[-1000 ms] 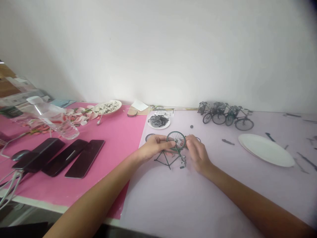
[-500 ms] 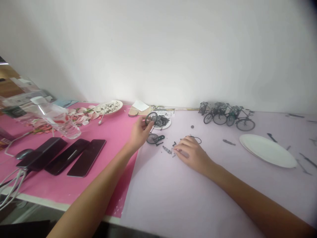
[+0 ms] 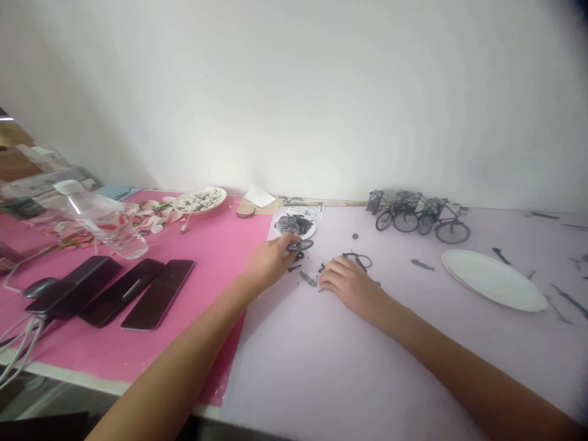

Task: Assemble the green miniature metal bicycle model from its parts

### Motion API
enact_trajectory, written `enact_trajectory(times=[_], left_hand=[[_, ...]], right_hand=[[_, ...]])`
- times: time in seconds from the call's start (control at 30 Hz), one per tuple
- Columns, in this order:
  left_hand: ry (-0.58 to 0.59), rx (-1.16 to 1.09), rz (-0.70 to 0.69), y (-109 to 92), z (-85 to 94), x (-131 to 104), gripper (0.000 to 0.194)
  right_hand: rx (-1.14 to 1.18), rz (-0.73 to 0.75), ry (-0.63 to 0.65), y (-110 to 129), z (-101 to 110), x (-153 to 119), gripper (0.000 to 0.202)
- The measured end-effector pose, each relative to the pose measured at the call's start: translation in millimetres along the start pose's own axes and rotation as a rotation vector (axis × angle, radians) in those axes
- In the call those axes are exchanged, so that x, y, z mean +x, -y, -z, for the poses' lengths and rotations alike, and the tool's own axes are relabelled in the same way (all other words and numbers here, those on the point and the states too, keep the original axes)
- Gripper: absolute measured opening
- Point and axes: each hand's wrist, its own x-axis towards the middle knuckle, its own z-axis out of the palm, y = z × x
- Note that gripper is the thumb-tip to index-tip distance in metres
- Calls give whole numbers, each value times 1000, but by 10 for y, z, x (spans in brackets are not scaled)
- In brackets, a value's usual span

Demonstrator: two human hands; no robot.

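Note:
My left hand [image 3: 270,260] is closed, with a small spoked model-bicycle wheel [image 3: 303,245] pinched at its fingertips. The wheel is tilted nearly flat, and dark parts beneath it are partly covered by the hand. Close to the sheet, my right hand [image 3: 346,280] has its fingers drawn together, their tips down among tiny dark pieces; what they grip, if anything, is hidden. A flat grey part [image 3: 307,279] lies left of those fingertips. Behind the right hand is a thin black ring-shaped part [image 3: 364,261], partly covered by it.
A small plate [image 3: 277,229] of dark parts stands behind my left hand. Several model bicycles [image 3: 420,217] line the wall at right, near a white oval plate [image 3: 493,278] and loose parts. Phones [image 3: 158,294], a water bottle [image 3: 103,220] and petals [image 3: 151,215] lie left.
My left hand has lowered and come slightly nearer, turning the wheel from upright to nearly flat. My right hand stays almost in place, its fingers drawn closer together.

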Motion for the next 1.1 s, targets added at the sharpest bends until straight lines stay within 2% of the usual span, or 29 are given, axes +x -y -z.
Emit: enact_trajectory(times=[0.1, 0.27, 0.57, 0.87, 0.97, 1.1], left_hand=[[-1, 120, -85, 4, -28, -2, 28], [-121, 166, -220, 21, -88, 2, 21], [-145, 115, -166, 39, -168, -44, 30], [-216, -35, -145, -50, -235, -88, 23], [-239, -64, -135, -109, -266, -115, 20], [-217, -81, -89, -219, -323, -184, 19]], right_hand=[[-65, 2, 36, -26, -58, -19, 14], [-96, -17, 69, -13, -55, -30, 14], [-3, 47, 22, -15, 73, -17, 14], [-112, 50, 57, -44, -40, -38, 17], [-44, 21, -38, -11, -47, -11, 16], [122, -31, -274, 59, -24, 7, 15]])
